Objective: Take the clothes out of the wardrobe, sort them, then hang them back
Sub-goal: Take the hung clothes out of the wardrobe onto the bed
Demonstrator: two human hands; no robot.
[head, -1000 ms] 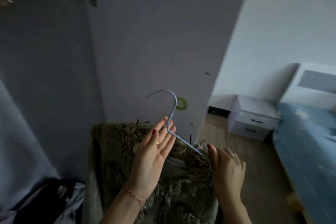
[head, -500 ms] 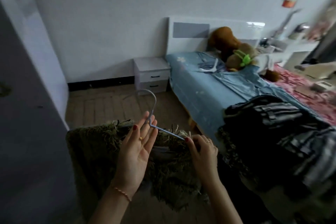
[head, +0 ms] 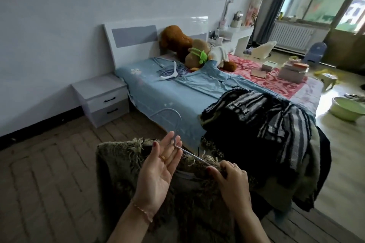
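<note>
A shaggy olive-green garment (head: pixel 122 165) with a fringed edge hangs on a pale blue hanger (head: pixel 177 124) in front of me. My left hand (head: pixel 158 169) is palm up with straight fingers, and the hanger's neck passes between its fingertips. My right hand (head: pixel 231 177) pinches the garment's fringed shoulder over the hanger's arm. A pile of dark and striped clothes (head: pixel 262 124) lies on the near end of the bed (head: pixel 171 94). A light blue garment (head: pixel 209 83) is spread flat further up the bed, beside a white hanger (head: pixel 169 73).
A white two-drawer nightstand (head: pixel 102 96) stands left of the bed. Plush toys (head: pixel 189 49) lean at the headboard. Boxes (head: pixel 292 69) sit on the pink cover. A green basin (head: pixel 345 108) and a small stool (head: pixel 327 79) are on the floor at right.
My view has swung right from the wardrobe's grey door to the bed and its clothes pile. Both hands keep the same hold on the hanger and green garment.
</note>
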